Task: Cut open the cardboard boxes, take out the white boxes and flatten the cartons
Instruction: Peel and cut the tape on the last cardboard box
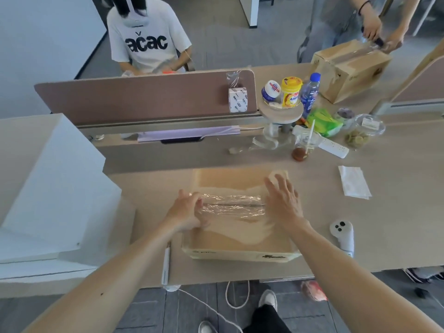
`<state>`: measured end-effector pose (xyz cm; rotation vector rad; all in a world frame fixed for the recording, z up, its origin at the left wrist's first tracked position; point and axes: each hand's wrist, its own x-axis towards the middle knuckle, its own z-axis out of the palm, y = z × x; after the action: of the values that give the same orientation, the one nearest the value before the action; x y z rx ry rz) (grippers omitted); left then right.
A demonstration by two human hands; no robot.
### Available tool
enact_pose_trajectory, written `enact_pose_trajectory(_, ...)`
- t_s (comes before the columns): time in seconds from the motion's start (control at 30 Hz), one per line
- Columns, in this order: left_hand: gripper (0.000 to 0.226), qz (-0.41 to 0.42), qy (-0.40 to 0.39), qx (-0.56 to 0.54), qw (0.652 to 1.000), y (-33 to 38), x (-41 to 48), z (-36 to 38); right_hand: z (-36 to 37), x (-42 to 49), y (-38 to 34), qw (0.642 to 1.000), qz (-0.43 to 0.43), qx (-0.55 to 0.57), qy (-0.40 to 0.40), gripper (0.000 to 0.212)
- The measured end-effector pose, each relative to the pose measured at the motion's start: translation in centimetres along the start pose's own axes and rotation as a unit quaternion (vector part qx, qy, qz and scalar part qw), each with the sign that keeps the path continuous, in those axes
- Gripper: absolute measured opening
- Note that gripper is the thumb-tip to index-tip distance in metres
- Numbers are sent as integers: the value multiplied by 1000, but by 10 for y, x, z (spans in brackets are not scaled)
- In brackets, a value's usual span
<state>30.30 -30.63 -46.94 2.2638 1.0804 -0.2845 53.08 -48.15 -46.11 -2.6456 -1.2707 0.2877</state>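
On the cardboard box [236,237] — left hand [186,211] pinches tape [233,203], right hand [283,203] spread flat.

Cardboard box [240,239] before me was matt tan, dull, faintly fibrous. Packing tape [231,205] across its top was clear plastic, glossy and wrinkled, and caught the light. Desk [374,219] looked like pale wood laminate, smooth, low sheen. White boxes [55,183] on my left were smooth and matt. Napkin [354,181] was thin creased white paper. Controller [342,234] was hard white plastic, slightly glossy. Divider panel [134,97] looked like matt brown cloth.
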Motion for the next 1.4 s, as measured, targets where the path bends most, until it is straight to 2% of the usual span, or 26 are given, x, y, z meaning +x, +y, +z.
enact_pose_trajectory(0.17,71,-50,50,-59,996,3,-10,6,14,18,-20,992,-113,27,-48,47)
enact_pose_trajectory(0.27,89,-63,79,-102,990,5,-14,8,21,30,-33,984,-161,27,-75,49)
enact_pose_trajectory(0.33,93,-81,101,-168,977,5,-20,8,27,34,-37,979,-174,36,-97,56)
enact_pose_trajectory(0.43,73,-143,143,-247,948,-6,-33,11,35,35,-34,977,-187,12,-96,63)
enact_pose_trajectory(0.53,41,-241,167,-237,926,-39,-47,20,43,34,-32,977,-199,-11,-69,67)
enact_pose_trajectory(0.6,33,-273,139,-169,937,-67,-53,32,46,34,-33,978,-203,-20,-48,70)
enact_pose_trajectory(0.7,32,-293,87,-99,947,-103,-56,52,47,33,-33,978,-200,-29,-48,71)
enact_pose_trajectory(1.03,43,-298,-27,-73,951,-135,-23,82,50,32,-36,984,-172,-43,-36,72)
enact_pose_trajectory(1.23,43,-280,-43,-73,956,-144,-9,76,52,32,-38,986,-153,-51,-34,73)
enact_pose_trajectory(1.4,33,-284,-54,-86,953,-147,-3,72,52,30,-39,987,-155,-45,-24,73)
